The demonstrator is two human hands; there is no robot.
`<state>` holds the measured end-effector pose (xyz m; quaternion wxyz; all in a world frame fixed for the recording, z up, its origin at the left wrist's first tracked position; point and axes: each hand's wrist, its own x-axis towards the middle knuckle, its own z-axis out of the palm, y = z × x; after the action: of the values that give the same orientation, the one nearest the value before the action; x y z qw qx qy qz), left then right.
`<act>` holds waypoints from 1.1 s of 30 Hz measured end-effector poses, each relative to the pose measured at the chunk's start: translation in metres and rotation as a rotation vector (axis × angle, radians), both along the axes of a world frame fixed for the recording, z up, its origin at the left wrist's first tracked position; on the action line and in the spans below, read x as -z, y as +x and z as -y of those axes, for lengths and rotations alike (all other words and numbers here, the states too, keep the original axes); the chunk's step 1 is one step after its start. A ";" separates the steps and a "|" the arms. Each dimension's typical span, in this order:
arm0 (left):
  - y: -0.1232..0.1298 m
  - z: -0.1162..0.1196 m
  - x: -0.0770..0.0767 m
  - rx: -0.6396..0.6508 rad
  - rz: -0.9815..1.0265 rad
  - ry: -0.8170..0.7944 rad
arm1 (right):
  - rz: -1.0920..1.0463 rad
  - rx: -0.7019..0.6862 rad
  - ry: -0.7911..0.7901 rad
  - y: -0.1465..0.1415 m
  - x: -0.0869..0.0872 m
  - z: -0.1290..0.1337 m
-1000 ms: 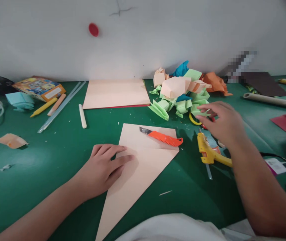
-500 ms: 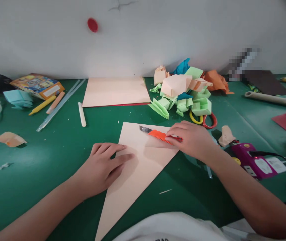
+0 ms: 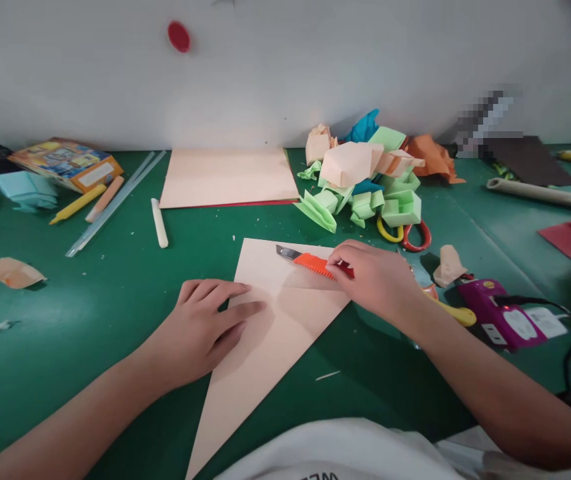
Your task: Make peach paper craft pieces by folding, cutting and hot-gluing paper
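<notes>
A folded, pale peach sheet of paper (image 3: 260,353) lies on the green table, tapering to a point towards me. My left hand (image 3: 210,327) rests on its left edge with fingers spread and holds nothing. Near the paper's far edge is an orange utility knife (image 3: 311,263), its blade out and directed left. The fingertips of my right hand (image 3: 380,277) pinch the knife's handle at its right end. That hand covers the paper's right corner.
Folded paper pieces (image 3: 350,167) are heaped at the back, with scissors (image 3: 416,235) beside them. A stack of sheets (image 3: 230,177) lies by the wall. A purple power socket (image 3: 503,317) sits right; crayons (image 3: 78,204), clear sticks (image 3: 115,203) and a box (image 3: 68,163) lie left.
The view has shifted slightly. My right hand has tilted and closed its fingers more on the knife's handle; a yellow handle now shows by the right wrist. My left hand stays on the paper.
</notes>
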<state>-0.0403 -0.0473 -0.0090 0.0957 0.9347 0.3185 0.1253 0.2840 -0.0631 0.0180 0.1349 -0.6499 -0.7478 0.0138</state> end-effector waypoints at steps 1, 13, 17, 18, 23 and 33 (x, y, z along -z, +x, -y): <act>0.000 0.000 0.000 -0.003 0.001 0.000 | 0.003 0.005 -0.009 -0.001 0.000 -0.001; -0.001 -0.001 0.000 0.016 -0.023 0.007 | 0.086 0.049 -0.143 -0.001 -0.006 -0.009; -0.002 -0.003 0.001 0.011 -0.027 0.014 | 0.076 0.046 -0.132 -0.001 -0.009 -0.012; -0.002 -0.003 0.001 0.009 -0.034 0.008 | 0.057 0.040 -0.139 -0.001 -0.010 -0.012; -0.001 -0.004 0.000 0.010 -0.040 -0.006 | 0.018 -0.007 -0.188 -0.010 -0.015 -0.012; 0.001 -0.001 -0.003 -0.017 -0.013 0.001 | 0.088 -0.032 -0.187 -0.014 -0.014 -0.011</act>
<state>-0.0388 -0.0467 -0.0060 0.0922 0.9328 0.3271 0.1203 0.2696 -0.0521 0.0323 0.0405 -0.6474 -0.7589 0.0570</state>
